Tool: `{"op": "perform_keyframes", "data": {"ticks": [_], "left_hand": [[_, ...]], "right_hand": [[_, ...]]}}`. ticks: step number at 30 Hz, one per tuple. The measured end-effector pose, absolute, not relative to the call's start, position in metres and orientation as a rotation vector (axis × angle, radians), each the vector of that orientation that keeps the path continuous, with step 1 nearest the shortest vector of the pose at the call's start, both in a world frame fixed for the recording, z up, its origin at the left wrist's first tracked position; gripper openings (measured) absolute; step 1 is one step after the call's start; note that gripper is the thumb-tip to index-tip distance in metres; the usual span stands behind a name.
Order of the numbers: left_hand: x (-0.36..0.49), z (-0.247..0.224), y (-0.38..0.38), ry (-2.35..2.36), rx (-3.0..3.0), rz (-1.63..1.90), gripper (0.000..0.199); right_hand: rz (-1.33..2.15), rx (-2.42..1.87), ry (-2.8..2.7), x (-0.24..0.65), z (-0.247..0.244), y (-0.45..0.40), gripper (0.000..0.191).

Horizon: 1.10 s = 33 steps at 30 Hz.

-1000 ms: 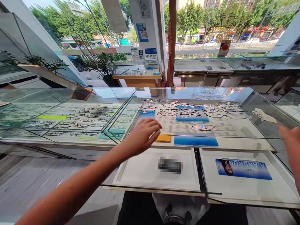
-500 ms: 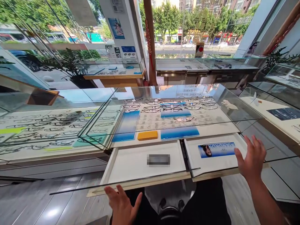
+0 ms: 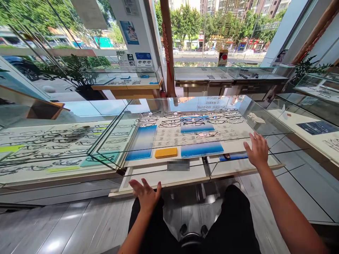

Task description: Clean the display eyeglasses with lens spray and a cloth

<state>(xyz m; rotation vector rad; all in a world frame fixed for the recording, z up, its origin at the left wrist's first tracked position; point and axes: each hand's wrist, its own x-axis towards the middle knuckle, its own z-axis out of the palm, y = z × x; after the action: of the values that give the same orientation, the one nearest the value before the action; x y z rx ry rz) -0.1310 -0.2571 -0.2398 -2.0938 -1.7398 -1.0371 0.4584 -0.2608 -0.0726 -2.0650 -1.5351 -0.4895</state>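
Observation:
Two shallow white drawers stick out partway from the glass display counter: a left drawer (image 3: 148,180) and a right drawer (image 3: 238,168). My left hand (image 3: 147,197) has its fingers spread at the front edge of the left drawer and holds nothing. Over the right drawer's outer end is my right hand (image 3: 257,151), fingers apart, also holding nothing; whether it touches the glass or the drawer I cannot tell. Part of a blue printed card (image 3: 233,157) shows inside the right drawer. A blurred-out grey patch covers something in the left drawer.
Rows of eyeglasses (image 3: 194,121) lie under the counter's glass, with a yellow case (image 3: 166,152) and blue cards (image 3: 202,149). Another case of eyeglasses (image 3: 60,137) adjoins on the left. A white glove-like cloth (image 3: 255,118) lies at the right. My knees are below the drawers.
Both drawers have slid inward, away from me, so less of their insides shows. My hands have moved forward with them, and the right hand is further left in view.

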Motion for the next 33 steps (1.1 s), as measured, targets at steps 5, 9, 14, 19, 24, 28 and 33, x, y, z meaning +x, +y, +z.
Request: {"op": "perform_keyframes", "data": {"ticks": [5, 9, 14, 19, 24, 28, 33], "left_hand": [[-0.129, -0.246, -0.217, -1.731, -2.061, -1.044, 0.121], [-0.125, -0.247, -0.195, -1.682, -2.057, -1.066, 0.116], [-0.122, -0.253, -0.178, -1.707, -2.052, -1.070, 0.115], [-0.122, -0.256, -0.167, -1.911, -2.075, -1.039, 0.114], [-0.119, -0.252, -0.156, -1.994, -2.096, -1.037, 0.113], [-0.116, -0.247, -0.148, -2.033, -2.111, -1.051, 0.110], [-0.114, -0.247, -0.136, -2.033, -2.132, -1.051, 0.108]], "right_hand": [[-0.478, -2.055, -1.550, 0.462, -0.070, -0.217, 0.068], [-0.464, -1.997, -1.536, 0.464, -0.072, -0.200, 0.066], [-0.428, -1.965, -1.528, 0.467, -0.073, -0.189, 0.062], [-0.336, -1.970, -1.573, 0.470, -0.069, -0.184, 0.068], [-0.156, -1.968, -1.816, 0.490, -0.058, -0.199, 0.084], [0.039, -2.089, -2.080, 0.509, -0.043, -0.205, 0.117], [0.042, -2.167, -2.114, 0.510, -0.040, -0.199, 0.122]]}}
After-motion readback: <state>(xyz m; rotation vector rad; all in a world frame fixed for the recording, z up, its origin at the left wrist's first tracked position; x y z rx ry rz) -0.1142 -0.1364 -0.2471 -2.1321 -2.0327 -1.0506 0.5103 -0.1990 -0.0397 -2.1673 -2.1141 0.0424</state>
